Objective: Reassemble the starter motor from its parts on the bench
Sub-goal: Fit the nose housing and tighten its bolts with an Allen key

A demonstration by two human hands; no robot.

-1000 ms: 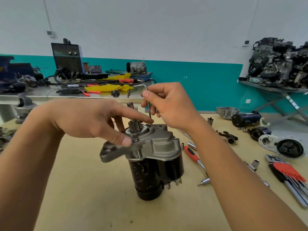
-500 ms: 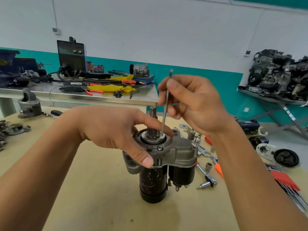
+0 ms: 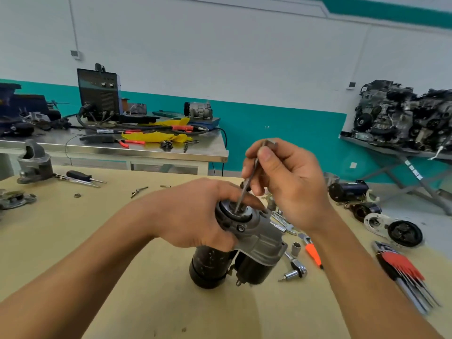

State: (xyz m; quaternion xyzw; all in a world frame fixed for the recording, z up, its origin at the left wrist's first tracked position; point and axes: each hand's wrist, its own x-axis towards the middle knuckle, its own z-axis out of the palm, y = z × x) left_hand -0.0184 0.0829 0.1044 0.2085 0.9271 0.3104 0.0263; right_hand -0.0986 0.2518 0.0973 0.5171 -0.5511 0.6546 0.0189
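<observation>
The starter motor (image 3: 254,250), black body with a grey nose housing, stands tilted on the tan bench (image 3: 73,241). My left hand (image 3: 193,214) grips the nose housing, fingers curled round the pinion end. My right hand (image 3: 286,182) pinches a thin L-shaped hex key (image 3: 247,184) by its upper end. The key's lower tip sits in the top of the housing beside the pinion, which my left fingers mostly hide.
Sockets, a ratchet (image 3: 296,267) and an orange-handled screwdriver (image 3: 313,255) lie right of the motor. A red hex key set (image 3: 403,272), an end cover (image 3: 391,228) and black motor parts (image 3: 349,192) sit further right. Another grey housing (image 3: 34,162) stands far left.
The motor has tipped from upright to leaning, and my left hand has closed further round its nose. My right hand still holds the hex key in the housing top.
</observation>
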